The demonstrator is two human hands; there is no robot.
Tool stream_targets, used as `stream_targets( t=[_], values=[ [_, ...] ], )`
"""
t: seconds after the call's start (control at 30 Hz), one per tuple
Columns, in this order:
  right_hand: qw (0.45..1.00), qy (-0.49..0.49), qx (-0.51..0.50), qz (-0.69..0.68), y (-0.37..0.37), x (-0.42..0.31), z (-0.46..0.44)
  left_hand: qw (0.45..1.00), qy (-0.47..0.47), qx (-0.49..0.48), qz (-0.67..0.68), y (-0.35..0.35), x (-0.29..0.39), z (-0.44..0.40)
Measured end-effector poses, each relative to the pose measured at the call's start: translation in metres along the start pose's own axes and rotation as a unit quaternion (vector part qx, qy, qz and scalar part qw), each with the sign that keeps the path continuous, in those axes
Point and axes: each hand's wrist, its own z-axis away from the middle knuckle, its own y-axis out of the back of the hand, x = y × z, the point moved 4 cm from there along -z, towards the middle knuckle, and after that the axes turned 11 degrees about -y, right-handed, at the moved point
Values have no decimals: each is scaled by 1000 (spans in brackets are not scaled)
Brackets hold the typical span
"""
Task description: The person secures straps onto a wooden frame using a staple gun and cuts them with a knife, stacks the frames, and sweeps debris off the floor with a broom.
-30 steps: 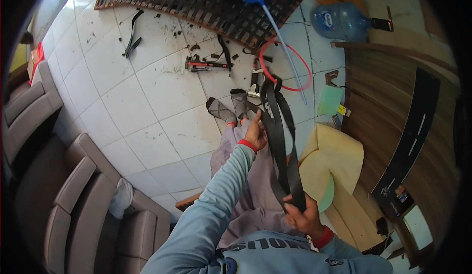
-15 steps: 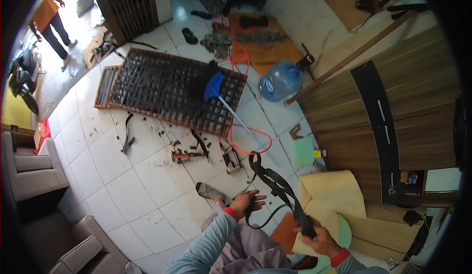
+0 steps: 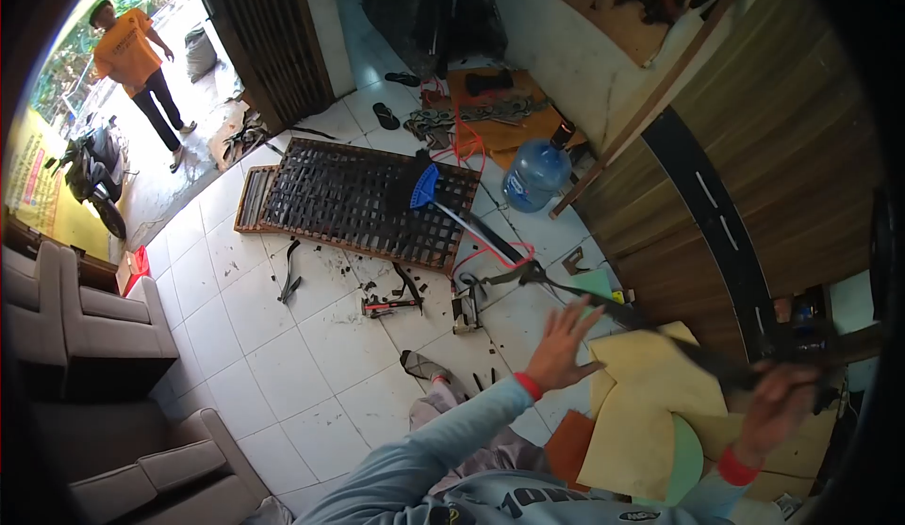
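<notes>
My right hand (image 3: 775, 414) is raised at the far right, blurred by motion, with its fingers closed round a bundle of long black straps (image 3: 702, 352). The straps stretch leftward through the air, past my left hand, toward the broom. My left hand (image 3: 564, 346) is held up with its fingers spread, just below the straps and holding nothing. Beyond them a woven black strap frame (image 3: 363, 200) with wooden edges lies on the floor. A blue broom head (image 3: 425, 188) rests on that frame. On the tiles between are a red and black tool (image 3: 389, 307) and a staple gun (image 3: 467, 305).
Yellow foam sheets (image 3: 650, 402) lie near my right side. A blue water bottle (image 3: 537, 178) stands by the wooden panel (image 3: 716, 176). Grey sofas (image 3: 132, 346) line the left. A person in an orange shirt (image 3: 129, 49) stands outside near a motorbike (image 3: 99, 176).
My right hand has swung right and up, drawing the straps out lengthwise. My left hand has moved right and opened wide. The view has shifted, bringing more of the person outside into sight.
</notes>
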Motion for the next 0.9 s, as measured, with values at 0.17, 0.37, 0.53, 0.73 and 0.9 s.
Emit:
stream_targets(
  t=[0.17,0.37,0.53,0.73,0.9],
  values=[
    [963,181,169,104,75,-120,-5,998,-25,-22,48,-53,-41,-15],
    [887,185,380,186,75,-151,4,784,376,40,493,-56,-76,-24],
    [933,-249,216,147,26,35,-13,899,93,-190,383,-79,-26,-34],
    [868,-471,-70,141,-68,171,-15,905,261,-281,184,-93,-115,139],
    [846,-368,-296,248,-126,185,-108,766,523,-368,-58,55,-222,356]
  ],
)
